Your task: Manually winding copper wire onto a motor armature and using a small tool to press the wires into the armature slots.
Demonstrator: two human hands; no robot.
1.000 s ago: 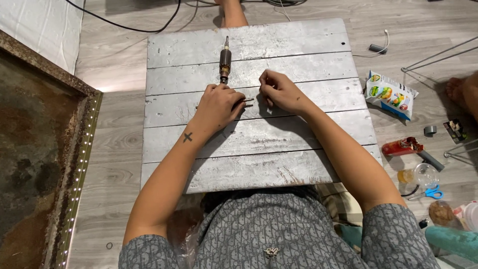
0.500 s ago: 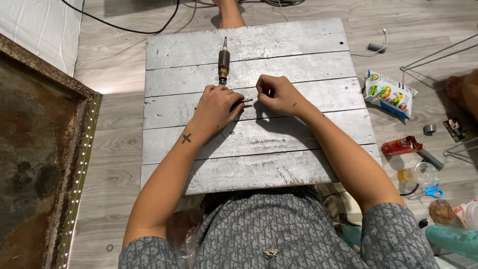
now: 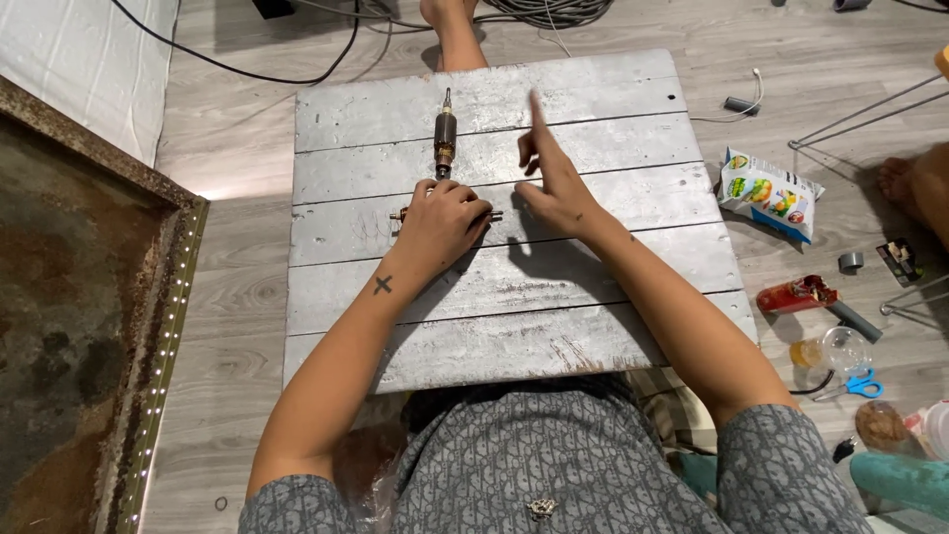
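Observation:
My left hand (image 3: 440, 218) lies on a grey plank board (image 3: 514, 297) and grips a small metal shaft part (image 3: 494, 215) whose ends stick out on both sides of the fist. A motor armature (image 3: 445, 138) with a brown copper winding lies just beyond that hand, pointing away from me. My right hand (image 3: 551, 178) hovers over the board to the right of the shaft, index finger raised and the other fingers apart, holding nothing.
A snack bag (image 3: 771, 193) lies on the floor at right, with a red tool (image 3: 801, 295), blue scissors (image 3: 858, 384) and a clear cup (image 3: 835, 348) nearer me. Cables (image 3: 297, 74) run at the top. A rusty framed panel (image 3: 89, 326) fills the left. Another person's foot (image 3: 914, 183) shows at right.
My right hand has let go of the shaft's right end and lifted with the index finger pointing up. The left hand stays on the part.

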